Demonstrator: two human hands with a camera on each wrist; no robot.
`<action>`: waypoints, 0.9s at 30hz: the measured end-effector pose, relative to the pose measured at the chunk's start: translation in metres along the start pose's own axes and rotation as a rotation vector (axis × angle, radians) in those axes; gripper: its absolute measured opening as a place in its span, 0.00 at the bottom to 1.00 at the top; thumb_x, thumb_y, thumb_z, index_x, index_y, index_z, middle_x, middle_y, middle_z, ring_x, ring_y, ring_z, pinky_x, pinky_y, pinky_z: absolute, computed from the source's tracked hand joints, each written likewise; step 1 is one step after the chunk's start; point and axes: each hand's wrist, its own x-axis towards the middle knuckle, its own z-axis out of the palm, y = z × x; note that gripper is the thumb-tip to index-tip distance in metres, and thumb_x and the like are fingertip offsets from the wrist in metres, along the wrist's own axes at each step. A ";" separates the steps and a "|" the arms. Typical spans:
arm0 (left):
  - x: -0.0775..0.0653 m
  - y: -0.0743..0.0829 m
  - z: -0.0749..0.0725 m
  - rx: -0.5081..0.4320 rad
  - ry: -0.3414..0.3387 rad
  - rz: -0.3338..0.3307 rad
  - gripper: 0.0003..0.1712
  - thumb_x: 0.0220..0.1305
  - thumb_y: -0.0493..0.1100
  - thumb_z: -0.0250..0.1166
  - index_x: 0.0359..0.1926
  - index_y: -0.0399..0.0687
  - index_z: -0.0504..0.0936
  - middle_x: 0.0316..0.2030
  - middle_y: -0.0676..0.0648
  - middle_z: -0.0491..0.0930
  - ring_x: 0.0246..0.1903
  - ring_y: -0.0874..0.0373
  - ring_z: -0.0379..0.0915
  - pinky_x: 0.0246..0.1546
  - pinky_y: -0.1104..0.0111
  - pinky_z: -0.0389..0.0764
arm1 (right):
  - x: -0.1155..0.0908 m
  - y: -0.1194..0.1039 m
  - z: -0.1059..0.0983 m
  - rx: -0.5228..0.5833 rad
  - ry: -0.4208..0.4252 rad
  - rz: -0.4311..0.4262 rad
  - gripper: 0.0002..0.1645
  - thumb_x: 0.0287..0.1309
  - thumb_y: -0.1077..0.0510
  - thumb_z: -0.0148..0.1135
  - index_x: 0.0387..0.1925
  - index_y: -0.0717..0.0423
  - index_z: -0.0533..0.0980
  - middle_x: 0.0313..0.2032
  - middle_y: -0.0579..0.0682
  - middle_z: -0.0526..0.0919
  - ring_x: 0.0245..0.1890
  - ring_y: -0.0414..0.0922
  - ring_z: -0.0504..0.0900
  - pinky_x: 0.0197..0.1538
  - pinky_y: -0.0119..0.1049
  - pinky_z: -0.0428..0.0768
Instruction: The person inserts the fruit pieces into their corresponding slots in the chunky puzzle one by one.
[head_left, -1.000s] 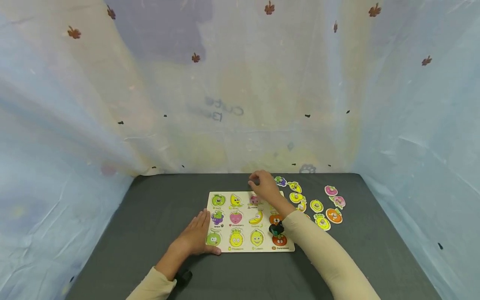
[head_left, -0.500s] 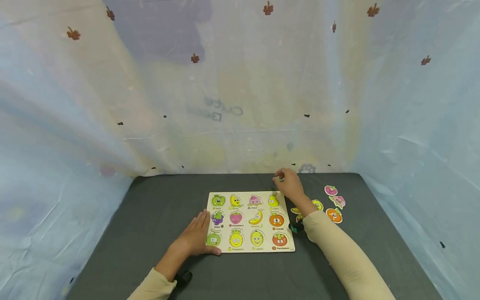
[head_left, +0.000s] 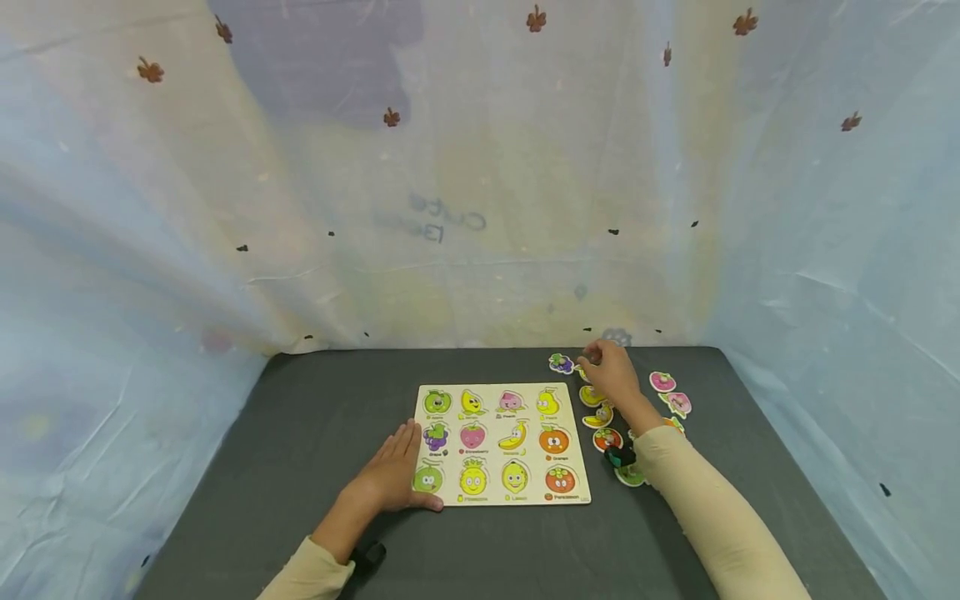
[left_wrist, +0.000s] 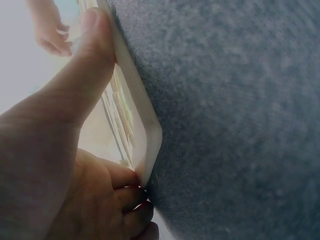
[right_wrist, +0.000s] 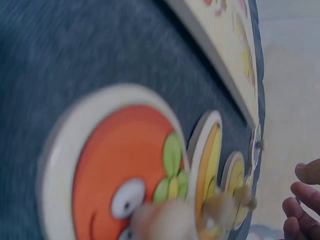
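A fruit puzzle board with rows of printed fruit faces lies flat on the dark table. My left hand rests against its left edge with fingers extended, the thumb along the front corner. In the left wrist view that thumb presses the board's rim. Beyond the board's right rear corner, my right hand hovers with bent fingers over a yellow piece, largely covered by the hand. Nothing shows between the fingers of the right hand in the right wrist view. The grape piece lies just left of it.
Knobbed pieces run down the board's right side: a round yellow one, a banana, a red-orange persimmon and a green one. Two pink pieces lie farther right. A pale curtain hangs behind the table.
My right hand has moved right, from over the board's back edge, past the grape piece, to the yellow piece. The left hand and board have stayed put.
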 end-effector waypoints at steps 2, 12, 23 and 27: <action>0.000 0.001 0.000 0.000 0.002 0.002 0.80 0.50 0.67 0.84 0.83 0.25 0.47 0.84 0.28 0.43 0.84 0.34 0.41 0.83 0.45 0.49 | 0.000 0.006 -0.003 -0.002 0.002 0.011 0.12 0.75 0.56 0.67 0.49 0.62 0.82 0.43 0.61 0.83 0.43 0.58 0.82 0.44 0.55 0.80; 0.002 -0.001 0.001 0.004 -0.001 0.004 0.81 0.50 0.67 0.84 0.83 0.25 0.46 0.84 0.28 0.43 0.84 0.34 0.41 0.83 0.45 0.50 | 0.001 0.024 -0.006 -0.038 -0.028 0.074 0.14 0.75 0.53 0.66 0.47 0.63 0.81 0.41 0.60 0.82 0.38 0.56 0.81 0.41 0.53 0.80; 0.000 -0.002 -0.004 -0.021 0.002 0.024 0.80 0.51 0.68 0.83 0.83 0.26 0.47 0.84 0.28 0.43 0.84 0.34 0.41 0.83 0.45 0.49 | -0.001 0.030 -0.001 -0.036 -0.065 0.138 0.15 0.73 0.50 0.70 0.42 0.59 0.80 0.35 0.55 0.80 0.31 0.51 0.77 0.33 0.43 0.74; 0.000 -0.002 -0.002 -0.020 -0.010 0.025 0.80 0.52 0.69 0.82 0.83 0.26 0.46 0.84 0.29 0.42 0.84 0.34 0.39 0.83 0.44 0.48 | -0.004 0.032 -0.001 -0.037 -0.080 0.166 0.16 0.72 0.49 0.70 0.42 0.58 0.79 0.36 0.55 0.80 0.32 0.51 0.78 0.33 0.44 0.74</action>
